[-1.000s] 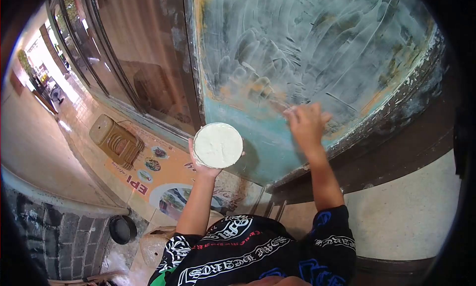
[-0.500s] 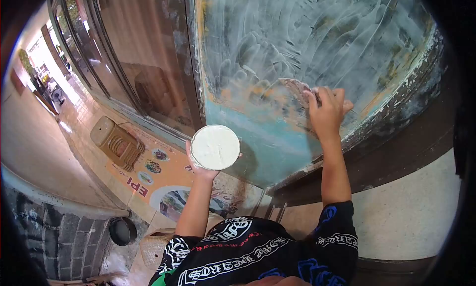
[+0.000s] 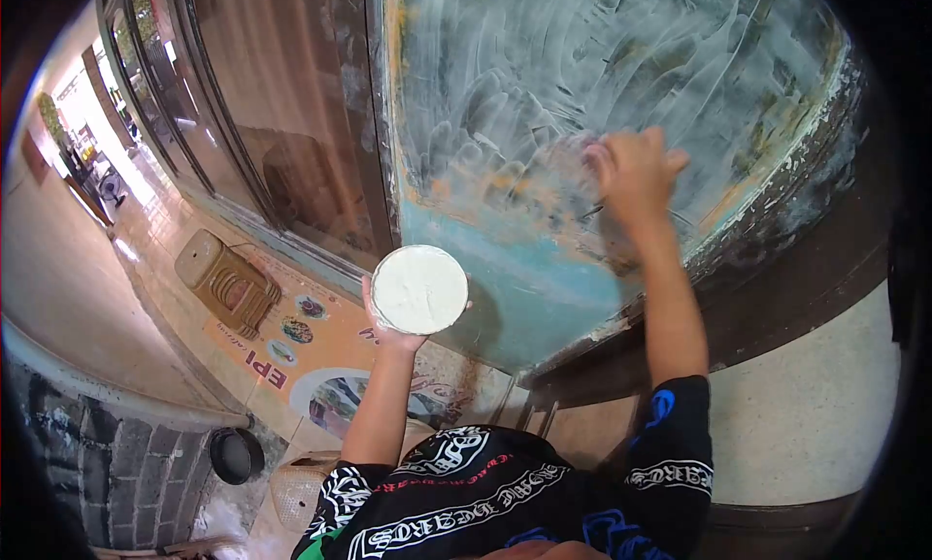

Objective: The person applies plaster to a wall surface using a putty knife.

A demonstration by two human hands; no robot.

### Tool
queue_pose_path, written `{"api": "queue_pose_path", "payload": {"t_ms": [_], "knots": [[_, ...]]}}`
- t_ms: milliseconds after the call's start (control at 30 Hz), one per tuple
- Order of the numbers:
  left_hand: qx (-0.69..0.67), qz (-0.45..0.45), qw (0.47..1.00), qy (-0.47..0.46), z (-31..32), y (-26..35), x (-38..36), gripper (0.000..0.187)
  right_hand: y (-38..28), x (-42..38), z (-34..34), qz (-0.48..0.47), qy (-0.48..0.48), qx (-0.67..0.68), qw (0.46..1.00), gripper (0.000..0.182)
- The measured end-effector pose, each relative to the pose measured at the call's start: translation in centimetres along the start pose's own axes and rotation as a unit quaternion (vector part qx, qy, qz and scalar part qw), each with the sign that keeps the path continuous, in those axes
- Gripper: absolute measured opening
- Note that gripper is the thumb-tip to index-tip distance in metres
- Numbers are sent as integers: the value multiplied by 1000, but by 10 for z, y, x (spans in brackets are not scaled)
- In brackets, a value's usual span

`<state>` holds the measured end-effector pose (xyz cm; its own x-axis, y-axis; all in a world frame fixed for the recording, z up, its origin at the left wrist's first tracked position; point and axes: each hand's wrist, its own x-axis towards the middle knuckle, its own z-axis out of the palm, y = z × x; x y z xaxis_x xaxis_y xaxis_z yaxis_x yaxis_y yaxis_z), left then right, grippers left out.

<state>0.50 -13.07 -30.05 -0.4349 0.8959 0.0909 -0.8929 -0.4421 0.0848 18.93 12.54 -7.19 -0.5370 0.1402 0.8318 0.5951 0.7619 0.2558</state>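
Note:
My left hand point(image 3: 396, 341) is wrapped round a round tub of white putty point(image 3: 420, 290) from below, its pale, smooth top facing me. Up at the wall, my right hand point(image 3: 638, 180) grips a thin, flat putty spreader point(image 3: 588, 154) against the surface. Motion smears the hand and tool, and most of the spreader is hidden behind the fingers. Whitish streaks cover the upper part of the blue-green wall panel point(image 3: 544, 259), with orange-brown patches among them; the lower strip is plainer turquoise.
A brown-framed glass window point(image 3: 291, 172) adjoins the panel on the left. Below are a tan plastic stool point(image 3: 225, 279), an orange printed banner point(image 3: 267, 332) on the floor, a black round pan point(image 3: 237, 455) and a grey block wall point(image 3: 126, 473). A dark ledge point(image 3: 777, 317) runs along the panel's lower right.
My right hand has moved slightly up the wall with the spreader, and its forearm has swung a little to the right. The left hand and tub have hardly moved.

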Motion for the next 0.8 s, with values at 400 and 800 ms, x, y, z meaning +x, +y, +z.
{"api": "queue_pose_path", "payload": {"t_ms": [400, 800], "knots": [[13, -9, 1000, -4, 3, -1, 3, 88, 13, -16, -69, 131, 21, 167, 977, 18], [-5, -9, 1000, -1, -10, -4, -1, 85, 47, -81, -5, 137, -45, 31, 989, 15]]}}
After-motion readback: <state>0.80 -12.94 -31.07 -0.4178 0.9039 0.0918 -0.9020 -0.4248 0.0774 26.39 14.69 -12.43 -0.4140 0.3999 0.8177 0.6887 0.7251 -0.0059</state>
